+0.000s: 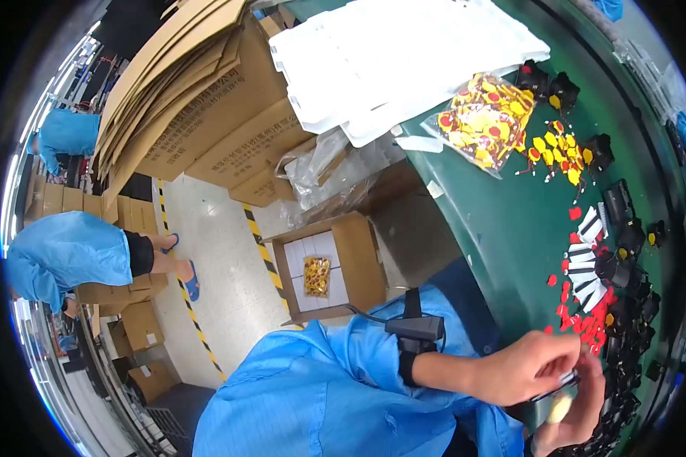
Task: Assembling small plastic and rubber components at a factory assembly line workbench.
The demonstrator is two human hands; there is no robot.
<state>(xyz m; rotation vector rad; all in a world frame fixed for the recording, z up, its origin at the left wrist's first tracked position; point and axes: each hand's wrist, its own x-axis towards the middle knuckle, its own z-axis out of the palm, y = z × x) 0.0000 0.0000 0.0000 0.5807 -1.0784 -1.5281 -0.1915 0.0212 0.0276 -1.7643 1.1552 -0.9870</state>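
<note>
"How many hands are at work?"
"Two. The left hand [527,369] pinches one small dark piece [568,378] above the green table [495,259]; the right hand [588,404] curves around it, but I can't tell whether those fingers press."
"Bags?"
"Two: one bag [484,118] on the table, one smaller-looking packet [316,276] inside the open carton [370,255]."
"Black parts [621,202]?"
"Too many to count, likewise the red pieces [589,329]."
"Anything in the way?"
"Fingers hide most of the held piece; white trays [404,61] cover the table's far end."
</note>
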